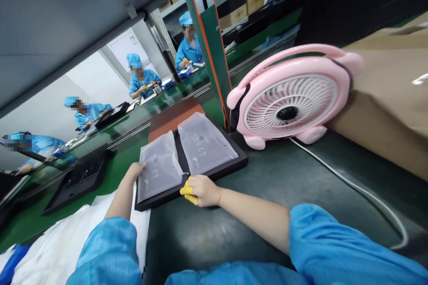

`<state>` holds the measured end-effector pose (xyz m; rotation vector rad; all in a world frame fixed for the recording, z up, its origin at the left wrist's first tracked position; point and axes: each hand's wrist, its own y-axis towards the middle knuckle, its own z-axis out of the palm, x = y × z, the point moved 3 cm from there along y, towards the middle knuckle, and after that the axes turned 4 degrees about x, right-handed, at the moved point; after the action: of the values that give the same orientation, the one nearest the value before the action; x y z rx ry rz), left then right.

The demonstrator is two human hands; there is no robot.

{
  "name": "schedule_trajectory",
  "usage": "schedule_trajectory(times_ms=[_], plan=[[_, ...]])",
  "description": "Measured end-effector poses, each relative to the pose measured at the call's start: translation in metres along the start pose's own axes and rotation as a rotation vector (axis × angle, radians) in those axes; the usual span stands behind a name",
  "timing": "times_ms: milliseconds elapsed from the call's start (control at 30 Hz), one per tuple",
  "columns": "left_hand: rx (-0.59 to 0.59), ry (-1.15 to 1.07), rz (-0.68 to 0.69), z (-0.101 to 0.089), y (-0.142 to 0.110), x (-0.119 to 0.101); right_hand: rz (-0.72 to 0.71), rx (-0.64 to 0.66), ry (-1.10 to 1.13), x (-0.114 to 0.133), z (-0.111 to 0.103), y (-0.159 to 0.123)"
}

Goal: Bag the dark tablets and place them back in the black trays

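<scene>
A flat black tray (230, 162) lies on the dark mat in front of me, carrying two translucent plastic bags (160, 167) (203, 142) side by side. My left hand (135, 170) rests on the tray's left edge beside the left bag, fingers curled over the rim. My right hand (202, 190), with yellow finger cots on its fingertips, pinches the tray's near edge just below the gap between the bags.
A pink desk fan (289, 98) stands right of the tray, its white cord (351, 185) trailing across the mat. A brown cardboard box (391, 98) sits behind it. A black laptop (82, 173) lies on the green conveyor. Several workers in blue sit across the line. White sheets (60, 245) lie near left.
</scene>
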<state>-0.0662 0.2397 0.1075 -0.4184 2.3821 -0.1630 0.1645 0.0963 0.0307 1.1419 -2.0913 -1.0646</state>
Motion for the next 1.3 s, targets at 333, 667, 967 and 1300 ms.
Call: schedule_trajectory(times_ms=[333, 667, 967, 1300], plan=[[-0.168, 0.843, 1.268, 0.104, -0.119, 0.028, -0.056, 0.491, 0.091, 0.010, 0.011, -0.007], [-0.268, 1.000, 0.981, 0.098, -0.024, -0.015, 0.423, 0.639, 0.168, -0.008, 0.012, 0.001], [-0.295, 1.043, 0.977, 0.127, 0.079, -0.092, 0.476, 0.614, 0.227, -0.018, 0.021, -0.003], [-0.242, 1.094, 1.071, 0.133, 0.087, -0.099, 0.484, 0.659, 0.243, -0.018, 0.022, -0.003]])
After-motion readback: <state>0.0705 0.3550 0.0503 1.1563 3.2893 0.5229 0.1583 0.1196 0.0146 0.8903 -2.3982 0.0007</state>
